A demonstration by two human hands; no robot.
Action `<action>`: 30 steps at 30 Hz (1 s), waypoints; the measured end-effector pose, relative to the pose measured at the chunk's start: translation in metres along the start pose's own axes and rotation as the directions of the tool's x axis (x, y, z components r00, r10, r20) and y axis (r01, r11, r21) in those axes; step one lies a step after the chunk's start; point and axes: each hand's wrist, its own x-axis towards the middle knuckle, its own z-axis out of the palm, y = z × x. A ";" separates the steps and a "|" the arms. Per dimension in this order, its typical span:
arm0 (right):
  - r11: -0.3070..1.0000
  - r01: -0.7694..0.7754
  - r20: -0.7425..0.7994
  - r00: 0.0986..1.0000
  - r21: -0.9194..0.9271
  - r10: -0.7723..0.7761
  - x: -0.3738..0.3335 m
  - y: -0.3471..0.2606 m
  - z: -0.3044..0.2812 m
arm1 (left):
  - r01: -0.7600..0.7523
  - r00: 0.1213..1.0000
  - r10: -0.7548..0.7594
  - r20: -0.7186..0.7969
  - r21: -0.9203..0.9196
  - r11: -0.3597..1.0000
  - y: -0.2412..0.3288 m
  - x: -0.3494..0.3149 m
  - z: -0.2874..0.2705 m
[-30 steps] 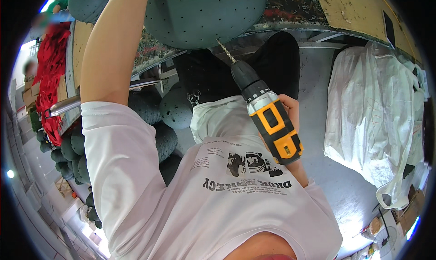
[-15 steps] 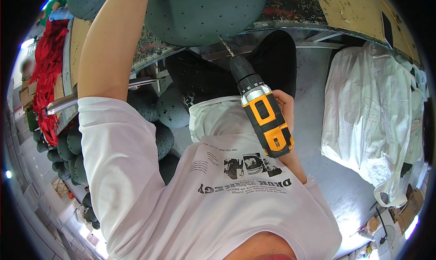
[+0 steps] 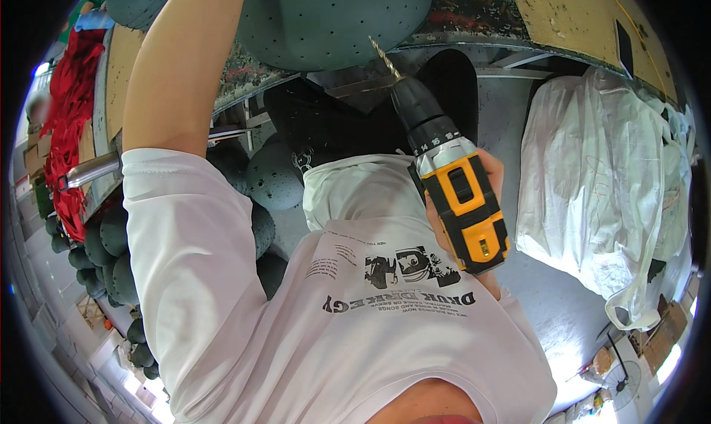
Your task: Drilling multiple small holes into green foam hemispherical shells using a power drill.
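Spanning the top of your view is the long surface [image 3: 570, 17], worn yellow with a dark, paint-flecked stretch along its near edge. Against it, ahead of you and cut off by the picture's upper edge, lies the large, smooth, grey-green rounded shell [image 3: 326, 28] dotted with small dark holes; its near rim reaches past the surface's edge towards your lap. Your bare left forearm [image 3: 178, 76] runs up along the shell's left side and out of the picture, so your left hand's hold cannot be told. Next in size, the yellow-and-black cordless drill [image 3: 463, 198] sits before your torso, right of the shell's middle and nearer you. Its long axis slants from body, low and right, to chuck, up and left, towards that near rim. Your right hand [image 3: 490, 172] is wrapped around it. Smallest, the slender metal twist bit [image 3: 384, 58] carries on that line; its tip overlaps the shell in view, but whether they touch you cannot tell.
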 end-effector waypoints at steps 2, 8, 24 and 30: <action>0.990 -0.006 0.024 1.000 0.142 0.003 0.007 -0.009 -0.001 | -0.021 1.000 0.022 -0.014 0.035 0.999 -0.006 0.001 -0.001; 0.990 -0.009 0.041 0.999 0.140 0.003 0.019 -0.012 0.008 | -0.071 0.997 0.071 0.001 0.003 0.997 0.000 -0.002 0.002; 1.000 0.025 0.064 0.998 0.005 -0.026 0.023 -0.015 0.006 | -0.099 0.995 0.099 -0.008 -0.017 0.995 -0.005 -0.003 -0.001; 0.976 -0.183 0.077 0.982 0.120 0.175 0.000 -0.003 0.003 | -0.021 1.000 0.021 -0.010 0.000 1.000 0.001 -0.001 -0.001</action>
